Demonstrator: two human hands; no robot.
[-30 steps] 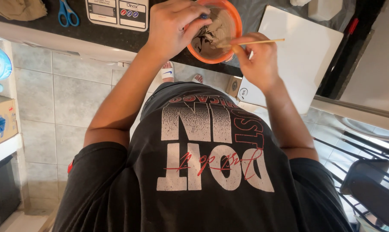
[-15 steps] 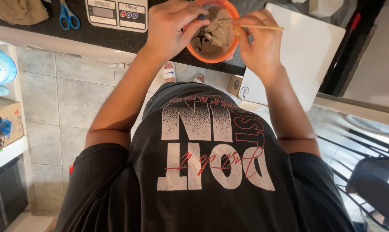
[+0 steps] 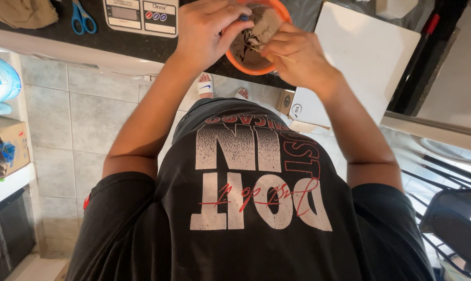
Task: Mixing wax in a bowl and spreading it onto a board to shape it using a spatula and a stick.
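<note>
Looking down from the head camera, the person's black printed T-shirt (image 3: 256,208) fills the near half of the view, both bare arms reaching away toward a dark countertop (image 3: 157,46) at the far edge. A white rectangular board (image 3: 370,57) lies on the far right of that counter. A grey-tiled floor (image 3: 89,119) shows on the left below the counter edge. A white kitchen scale (image 3: 142,15) sits far left of centre, with blue-handled scissors (image 3: 83,16) just beside it on its left.

An orange bowl (image 3: 256,39) holding a pale brownish mass with dark streaks sits at the far centre, over the counter edge, between the two hands. The left hand (image 3: 207,31) is curled over the bowl's left rim, fingers closed on it. The right hand (image 3: 298,57) is at the bowl's right rim, fingers pinched shut on a thin wooden stick (image 3: 266,52) whose tip reaches into the bowl's contents. The hands are close together, separated only by the bowl's opening.
</note>
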